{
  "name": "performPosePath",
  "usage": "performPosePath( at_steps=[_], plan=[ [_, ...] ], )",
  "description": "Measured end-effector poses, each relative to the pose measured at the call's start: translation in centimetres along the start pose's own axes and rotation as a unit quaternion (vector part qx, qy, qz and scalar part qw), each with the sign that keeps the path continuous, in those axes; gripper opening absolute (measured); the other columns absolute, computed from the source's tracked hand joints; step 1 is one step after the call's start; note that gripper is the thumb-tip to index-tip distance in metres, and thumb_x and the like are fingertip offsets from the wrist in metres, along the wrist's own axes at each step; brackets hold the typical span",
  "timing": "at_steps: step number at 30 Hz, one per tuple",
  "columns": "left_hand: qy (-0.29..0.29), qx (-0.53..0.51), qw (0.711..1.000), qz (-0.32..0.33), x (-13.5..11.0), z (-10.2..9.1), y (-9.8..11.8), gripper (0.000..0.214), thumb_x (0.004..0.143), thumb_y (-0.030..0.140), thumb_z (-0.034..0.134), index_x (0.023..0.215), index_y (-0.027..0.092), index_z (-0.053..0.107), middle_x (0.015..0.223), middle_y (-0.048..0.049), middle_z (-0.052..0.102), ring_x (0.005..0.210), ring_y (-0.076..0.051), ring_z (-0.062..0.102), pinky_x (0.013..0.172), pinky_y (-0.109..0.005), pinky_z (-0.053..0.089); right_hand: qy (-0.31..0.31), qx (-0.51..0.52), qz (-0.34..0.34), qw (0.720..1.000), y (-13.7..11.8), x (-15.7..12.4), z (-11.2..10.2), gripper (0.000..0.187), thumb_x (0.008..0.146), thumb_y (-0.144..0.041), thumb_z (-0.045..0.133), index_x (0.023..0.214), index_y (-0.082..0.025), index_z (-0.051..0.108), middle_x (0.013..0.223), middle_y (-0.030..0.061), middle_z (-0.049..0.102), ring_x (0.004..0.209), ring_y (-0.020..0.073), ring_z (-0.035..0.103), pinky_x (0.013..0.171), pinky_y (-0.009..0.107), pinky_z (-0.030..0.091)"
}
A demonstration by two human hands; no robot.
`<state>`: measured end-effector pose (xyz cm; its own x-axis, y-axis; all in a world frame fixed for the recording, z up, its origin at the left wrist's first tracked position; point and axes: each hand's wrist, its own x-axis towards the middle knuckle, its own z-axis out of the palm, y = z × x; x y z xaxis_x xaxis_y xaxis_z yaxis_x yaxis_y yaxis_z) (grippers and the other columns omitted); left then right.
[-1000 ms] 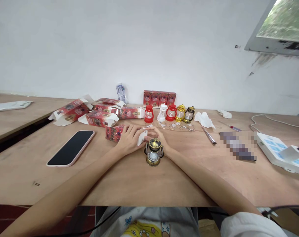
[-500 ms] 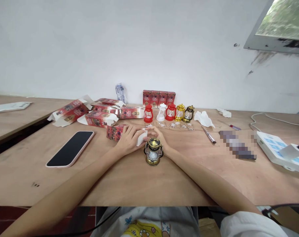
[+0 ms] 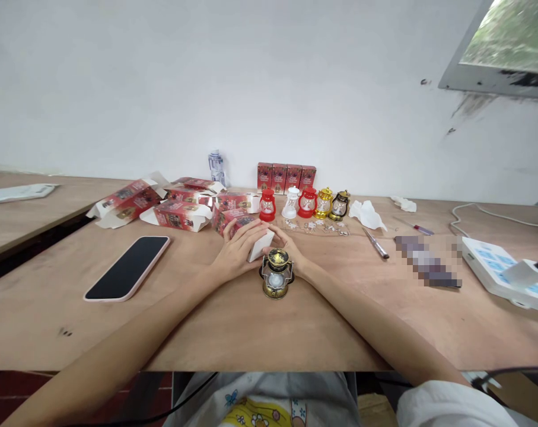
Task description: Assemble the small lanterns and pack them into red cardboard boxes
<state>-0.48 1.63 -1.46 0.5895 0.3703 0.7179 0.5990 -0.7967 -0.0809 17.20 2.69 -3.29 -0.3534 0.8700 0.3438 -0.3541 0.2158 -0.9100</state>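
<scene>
Between my hands, behind the bronze-coloured lantern, a small red printed cardboard box (image 3: 231, 220) lies tilted with its white end facing me. My left hand (image 3: 238, 252) is closed over the box's near side, its fingers reaching across the top. My right hand (image 3: 290, 248) bends round the white end from the right; some of its fingertips are hidden behind the box. Close in front of my right wrist stands the bronze-coloured lantern (image 3: 276, 284), upright on the table, with a wire handle and clear middle.
Opened red boxes (image 3: 180, 214) are heaped at the back left, near a water bottle (image 3: 216, 167). Several small lanterns (image 3: 308, 203) stand before upright red boxes (image 3: 279, 177). A phone (image 3: 129, 268) lies left; a screwdriver (image 3: 375, 243), crumpled tissue (image 3: 366, 214) and power strip (image 3: 502, 267) lie right.
The box has shifted right and away from me between my hands, and its far end has turned upward. More of its white end shows. The bronze-coloured lantern has stayed in place.
</scene>
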Motion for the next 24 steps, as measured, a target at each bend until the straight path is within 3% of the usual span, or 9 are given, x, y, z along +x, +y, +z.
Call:
performPosePath(
  at_steps=[4, 9, 12, 14, 17, 20, 24],
  plan=[
    [-0.018, -0.088, 0.992, -0.084, 0.5, -0.4, 0.6, 0.077, 0.084, 0.039, 0.053, 0.146, 0.019, 0.011, 0.15, -0.0188, 0.025, 0.142, -0.031, 0.017, 0.112, -0.059, 0.012, -0.01, -0.022, -0.016, 1.0, 0.0, -0.2, -0.2, 0.058, 0.068, -0.04, 0.073, 0.122, -0.029, 0.054, 0.135, 0.0039, 0.05, 0.118, 0.0226, 0.052, 0.092, 0.036, 0.049],
    [0.076, -0.17, 0.96, -0.21, 0.3, -0.2, 0.0, 0.069, 0.09, 0.039, 0.046, 0.146, 0.021, 0.011, 0.155, -0.0155, 0.008, 0.144, -0.028, 0.007, 0.115, -0.052, 0.018, -0.061, -0.179, -0.109, 0.976, -0.9, -0.9, 0.0, 0.039, 0.084, -0.048, 0.055, 0.119, -0.032, 0.06, 0.145, 0.0004, 0.039, 0.136, 0.0215, 0.034, 0.112, 0.039, 0.027],
    [0.133, -0.184, 0.936, -0.268, 0.0, 0.7, -0.9, 0.07, 0.089, 0.037, 0.048, 0.145, 0.022, 0.008, 0.154, -0.0155, 0.014, 0.142, -0.027, 0.017, 0.112, -0.048, 0.028, -0.101, -0.258, -0.142, 0.95, -1.6, -1.4, 0.4, 0.038, 0.089, -0.049, 0.047, 0.122, -0.035, 0.058, 0.149, -0.0016, 0.034, 0.138, 0.021, 0.03, 0.115, 0.04, 0.021],
    [0.122, -0.233, 0.917, -0.3, -0.1, 1.3, -1.5, 0.069, 0.089, 0.033, 0.048, 0.144, 0.021, 0.008, 0.149, -0.018, 0.028, 0.135, -0.026, 0.034, 0.105, -0.046, 0.039, -0.116, -0.288, -0.151, 0.938, -2.0, -1.5, 0.5, 0.039, 0.091, -0.05, 0.041, 0.121, -0.034, 0.059, 0.148, -0.0013, 0.034, 0.138, 0.0212, 0.03, 0.114, 0.041, 0.022],
    [0.096, -0.358, 0.841, -0.394, 0.2, 1.6, -1.8, 0.065, 0.078, 0.027, 0.058, 0.134, 0.017, 0.026, 0.131, -0.0182, 0.05, 0.116, -0.026, 0.055, 0.093, -0.043, 0.049, -0.116, -0.317, -0.152, 0.929, -2.0, -1.5, 0.3, 0.043, 0.092, -0.053, 0.035, 0.119, -0.032, 0.061, 0.145, 0.0012, 0.04, 0.136, 0.0215, 0.033, 0.113, 0.042, 0.024],
    [0.128, -0.436, 0.754, -0.474, 0.7, 1.2, -1.6, 0.063, 0.055, 0.015, 0.068, 0.112, 0.016, 0.042, 0.116, -0.0128, 0.058, 0.105, -0.026, 0.059, 0.088, -0.039, 0.051, -0.096, -0.318, -0.153, 0.931, -1.8, -1.5, 0.2, 0.048, 0.092, -0.056, 0.032, 0.12, -0.028, 0.06, 0.142, 0.0048, 0.044, 0.133, 0.0217, 0.038, 0.112, 0.041, 0.027],
    [0.161, -0.461, 0.729, -0.481, 0.9, 0.6, -1.5, 0.061, 0.042, 0.005, 0.063, 0.099, 0.019, 0.044, 0.107, -0.0041, 0.057, 0.096, -0.021, 0.058, 0.081, -0.033, 0.051, -0.052, -0.248, -0.155, 0.955, -2.3, -2.2, 0.5, 0.053, 0.092, -0.058, 0.027, 0.126, -0.026, 0.052, 0.133, 0.0073, 0.051, 0.127, 0.0222, 0.045, 0.106, 0.041, 0.036]
  ],
)
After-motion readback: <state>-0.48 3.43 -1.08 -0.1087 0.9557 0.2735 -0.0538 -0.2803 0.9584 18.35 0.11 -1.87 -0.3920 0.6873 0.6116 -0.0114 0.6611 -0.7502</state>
